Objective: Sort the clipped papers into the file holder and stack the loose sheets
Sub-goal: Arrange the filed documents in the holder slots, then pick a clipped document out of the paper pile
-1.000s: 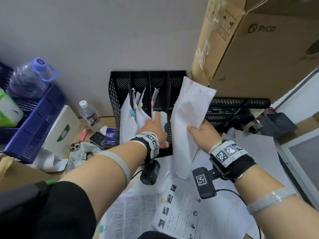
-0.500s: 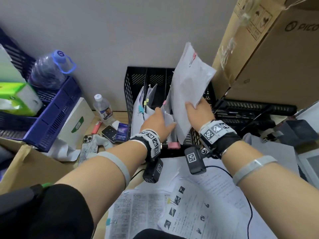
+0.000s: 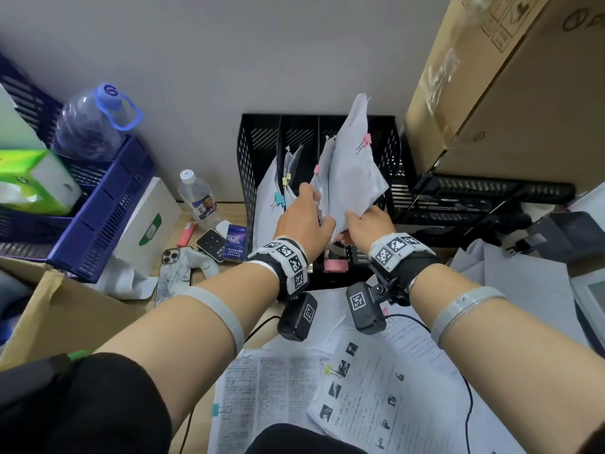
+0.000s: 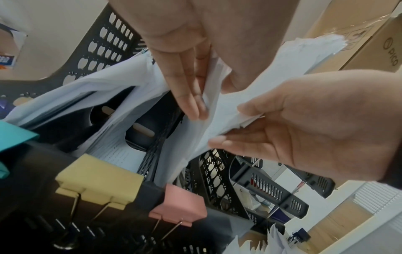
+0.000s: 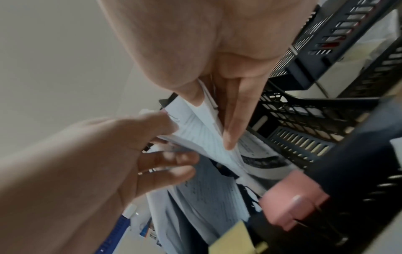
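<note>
White paper, thin and limp, makes up the clipped bundle (image 3: 355, 172) that the right hand (image 3: 366, 224) holds upright over the black mesh file holder (image 3: 389, 165). The grip is closed: thumb and fingers pinch the bundle's lower edge, as the left wrist view shows plainly. A pink binder clip (image 3: 366, 140) bites its right edge about halfway up. The bundle's lower part sits at the mouth of one of the right-hand slots; which one cannot be told.

The left hand (image 3: 302, 221) lies with straight fingers (image 4: 189, 96) against the neighbouring papers (image 3: 322, 178), parting them to leave a gap; it grips nothing.

Such a bundle is likely light but floppy. Held only at the bottom, its upper part may bow and fan, and the sheets already look creased. The clip is the one place where the pages are locked together, so a hold close to it, or along the clipped edge, should keep them aligned. Its wire handles could snag on the mesh dividers or on the clips of bundles already filed. More clipped papers (image 3: 271, 398) and loose sheets (image 3: 510, 290) lie on the counter (image 3: 183, 437).
</note>
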Demonstrator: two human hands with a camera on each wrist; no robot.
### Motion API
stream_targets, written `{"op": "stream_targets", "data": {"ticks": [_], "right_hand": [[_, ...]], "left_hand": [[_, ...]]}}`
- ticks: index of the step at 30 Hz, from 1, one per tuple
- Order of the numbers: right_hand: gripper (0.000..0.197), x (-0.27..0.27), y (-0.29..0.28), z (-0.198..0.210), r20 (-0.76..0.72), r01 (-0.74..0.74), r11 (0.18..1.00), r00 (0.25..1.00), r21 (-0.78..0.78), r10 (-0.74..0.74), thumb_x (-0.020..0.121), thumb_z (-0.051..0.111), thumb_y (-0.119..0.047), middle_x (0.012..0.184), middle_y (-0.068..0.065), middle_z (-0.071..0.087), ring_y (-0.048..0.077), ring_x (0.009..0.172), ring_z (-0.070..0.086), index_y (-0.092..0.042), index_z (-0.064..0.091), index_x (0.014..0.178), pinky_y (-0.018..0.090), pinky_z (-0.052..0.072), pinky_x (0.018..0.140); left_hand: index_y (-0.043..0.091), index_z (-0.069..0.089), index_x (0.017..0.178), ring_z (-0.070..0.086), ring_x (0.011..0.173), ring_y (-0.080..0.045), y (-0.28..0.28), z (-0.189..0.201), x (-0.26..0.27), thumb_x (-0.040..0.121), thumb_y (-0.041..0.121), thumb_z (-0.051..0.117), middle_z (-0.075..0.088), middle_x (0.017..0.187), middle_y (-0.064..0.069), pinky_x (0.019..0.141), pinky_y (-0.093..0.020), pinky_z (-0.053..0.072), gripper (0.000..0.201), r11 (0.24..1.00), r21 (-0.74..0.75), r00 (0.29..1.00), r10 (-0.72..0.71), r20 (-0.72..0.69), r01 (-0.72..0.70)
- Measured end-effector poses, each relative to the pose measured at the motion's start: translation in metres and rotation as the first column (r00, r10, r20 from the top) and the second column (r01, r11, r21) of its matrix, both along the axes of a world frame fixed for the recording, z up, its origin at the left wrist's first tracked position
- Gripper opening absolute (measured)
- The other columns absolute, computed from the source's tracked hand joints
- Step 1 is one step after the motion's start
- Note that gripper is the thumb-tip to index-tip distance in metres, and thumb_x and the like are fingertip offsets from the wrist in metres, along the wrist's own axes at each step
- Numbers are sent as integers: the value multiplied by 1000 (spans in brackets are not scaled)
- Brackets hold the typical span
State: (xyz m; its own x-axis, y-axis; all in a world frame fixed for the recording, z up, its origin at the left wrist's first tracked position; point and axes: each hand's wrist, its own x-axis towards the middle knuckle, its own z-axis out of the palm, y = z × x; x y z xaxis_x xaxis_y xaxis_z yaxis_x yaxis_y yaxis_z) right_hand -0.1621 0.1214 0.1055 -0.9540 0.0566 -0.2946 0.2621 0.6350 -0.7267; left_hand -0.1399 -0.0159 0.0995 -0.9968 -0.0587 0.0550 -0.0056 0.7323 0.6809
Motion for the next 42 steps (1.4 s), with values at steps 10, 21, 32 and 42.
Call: {"op": "stream_targets", "data": {"ticks": [10,21,32,42], "right_hand": [[22,59,16,-26,220,-90,992,970,-88,108,95,50,-21,91,9,72,24,75,73,-13,70,97,37,60,73],[34,190,65,-112,594,-316,908,798,275,97,90,53,-31,100,14,72,31,98,69,-3,70,98,31,53,76],[46,246,76,-129,515,-224,938,855,266,59,93,47,-14,146,4,43,23,128,49,-22,44,139,34,44,102],[45,180,82,-81,226,-62,933,974,354,-21,81,57,-14,120,5,58,29,113,55,-17,53,126,38,50,94]], "left_hand": [[21,31,124,57,60,-17,4,-21,42,90,23,61,56,76,-1,60,-32,51,45,969,188,986,-165,12,160],[17,50,117,74,88,-27,-2,-142,151,87,31,69,71,103,-9,81,-41,61,37,920,82,574,-307,759,384],[19,48,63,46,56,-12,24,-170,175,86,15,70,50,63,3,53,-22,39,32,925,173,633,-359,686,338],[29,54,82,53,58,-14,-17,-108,138,95,19,58,60,71,4,57,-22,44,17,918,328,769,-373,520,224]]}}
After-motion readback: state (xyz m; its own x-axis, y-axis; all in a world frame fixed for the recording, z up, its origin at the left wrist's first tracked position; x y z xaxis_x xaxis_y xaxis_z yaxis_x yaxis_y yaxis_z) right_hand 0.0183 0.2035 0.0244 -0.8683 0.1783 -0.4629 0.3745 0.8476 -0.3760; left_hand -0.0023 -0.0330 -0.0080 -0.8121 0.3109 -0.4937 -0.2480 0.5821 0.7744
